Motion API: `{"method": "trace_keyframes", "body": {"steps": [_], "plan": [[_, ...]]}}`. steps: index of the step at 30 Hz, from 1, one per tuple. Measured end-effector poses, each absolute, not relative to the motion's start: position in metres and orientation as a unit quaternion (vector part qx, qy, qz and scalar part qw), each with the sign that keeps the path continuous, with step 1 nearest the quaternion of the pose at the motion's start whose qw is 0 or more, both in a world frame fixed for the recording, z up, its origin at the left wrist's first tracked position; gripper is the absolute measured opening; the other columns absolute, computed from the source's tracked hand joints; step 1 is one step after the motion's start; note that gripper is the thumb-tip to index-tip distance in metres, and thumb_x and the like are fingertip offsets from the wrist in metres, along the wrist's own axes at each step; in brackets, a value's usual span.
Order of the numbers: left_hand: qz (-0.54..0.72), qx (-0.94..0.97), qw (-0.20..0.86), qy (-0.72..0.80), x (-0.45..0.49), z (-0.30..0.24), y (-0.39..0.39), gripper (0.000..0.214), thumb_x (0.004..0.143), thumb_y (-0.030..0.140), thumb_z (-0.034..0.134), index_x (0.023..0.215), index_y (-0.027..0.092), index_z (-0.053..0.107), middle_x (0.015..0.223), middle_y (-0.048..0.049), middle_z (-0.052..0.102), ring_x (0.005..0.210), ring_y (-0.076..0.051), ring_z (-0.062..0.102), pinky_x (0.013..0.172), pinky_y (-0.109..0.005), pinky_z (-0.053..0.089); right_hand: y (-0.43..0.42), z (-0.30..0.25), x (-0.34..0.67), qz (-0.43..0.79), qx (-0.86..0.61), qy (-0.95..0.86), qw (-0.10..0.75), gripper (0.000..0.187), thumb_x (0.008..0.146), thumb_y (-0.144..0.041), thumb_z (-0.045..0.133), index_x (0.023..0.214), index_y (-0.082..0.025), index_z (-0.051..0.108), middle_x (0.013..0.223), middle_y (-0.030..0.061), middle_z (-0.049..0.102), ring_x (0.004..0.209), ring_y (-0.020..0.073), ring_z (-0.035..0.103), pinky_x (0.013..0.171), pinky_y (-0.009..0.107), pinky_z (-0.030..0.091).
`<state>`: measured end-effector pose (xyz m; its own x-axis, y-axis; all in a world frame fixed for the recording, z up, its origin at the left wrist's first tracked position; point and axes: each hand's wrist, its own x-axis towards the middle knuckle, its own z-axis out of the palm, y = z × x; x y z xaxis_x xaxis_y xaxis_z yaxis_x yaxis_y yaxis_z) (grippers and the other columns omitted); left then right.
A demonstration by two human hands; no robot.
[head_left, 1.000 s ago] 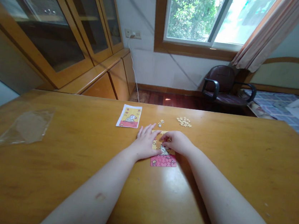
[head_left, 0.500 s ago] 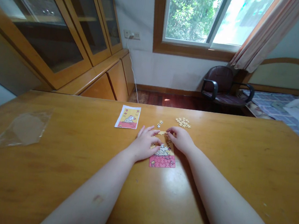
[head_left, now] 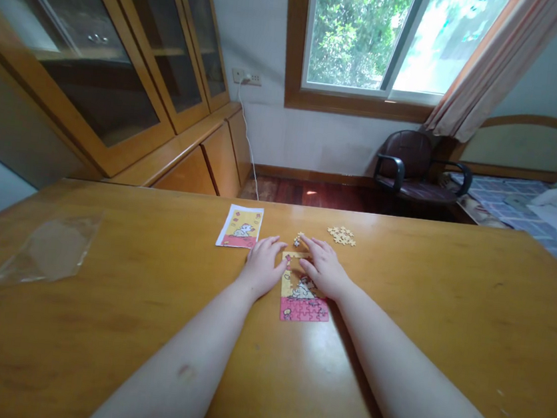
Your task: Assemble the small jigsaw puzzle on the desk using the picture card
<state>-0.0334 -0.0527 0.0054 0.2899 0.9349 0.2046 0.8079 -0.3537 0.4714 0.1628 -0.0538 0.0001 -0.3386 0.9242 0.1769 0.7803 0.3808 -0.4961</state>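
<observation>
A partly joined jigsaw puzzle (head_left: 304, 309), pink below and yellow above with a white cartoon animal, lies flat on the table in front of me. Bare wood shows through a gap in its upper middle. At its left edge rests my left hand (head_left: 262, 266), fingers apart and thumb close to the border, holding nothing. Over the upper right part of the puzzle reaches my right hand (head_left: 326, 270), thumb and fingers spread. Its index fingertip is at a small cluster of puzzle pieces (head_left: 297, 241) just beyond the puzzle. The palm hides part of the puzzle's right side.
Behind my right hand lies a heap of puzzle pieces (head_left: 341, 235). A printed reference picture (head_left: 239, 227) lies beyond my left hand. A clear plastic bag (head_left: 47, 246) is on the left of the wooden table (head_left: 144, 328). An armchair (head_left: 409, 163) stands past the far edge.
My right hand has left the puzzle's top edge, its fingers spreading toward the small cluster. My left hand has drawn left off the puzzle, uncovering its left side. The view has tilted slightly up.
</observation>
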Motion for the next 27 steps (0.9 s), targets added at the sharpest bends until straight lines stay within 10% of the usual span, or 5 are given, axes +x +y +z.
{"method": "trace_keyframes", "body": {"steps": [11, 17, 27], "plan": [[0.268, 0.788, 0.133, 0.538, -0.035, 0.004, -0.05, 0.029, 0.084, 0.029, 0.053, 0.11, 0.021, 0.062, 0.13, -0.009, 0.054, 0.124, -0.025, 0.047, 0.109, -0.046, 0.035, -0.029, 0.005, 0.164, 0.104, -0.529, -0.832, 0.13, 0.041, 0.096, -0.044, 0.037, 0.13, -0.031, 0.056, 0.152, 0.001, 0.032, 0.141, 0.0297, 0.022, 0.113, 0.053, 0.013], [0.264, 0.785, 0.137, 0.543, -0.035, 0.008, -0.05, 0.025, 0.083, 0.028, 0.052, 0.105, 0.021, 0.064, 0.128, -0.0078, 0.055, 0.124, -0.025, 0.048, 0.109, -0.044, 0.036, -0.039, 0.001, 0.184, 0.126, -0.573, -0.787, 0.191, 0.042, 0.098, -0.035, 0.032, 0.116, -0.024, 0.068, 0.128, 0.0024, 0.062, 0.131, 0.0236, 0.04, 0.112, 0.044, 0.024], [0.243, 0.793, 0.147, 0.54, -0.032, 0.016, -0.058, 0.028, 0.083, 0.026, 0.052, 0.108, 0.021, 0.064, 0.131, -0.008, 0.055, 0.126, -0.024, 0.045, 0.11, -0.044, 0.034, -0.07, 0.003, 0.217, 0.068, -0.646, -0.746, 0.148, 0.029, 0.092, -0.028, 0.048, 0.105, -0.024, 0.073, 0.114, 0.0059, 0.068, 0.101, 0.0256, 0.055, 0.093, 0.039, 0.038]]}}
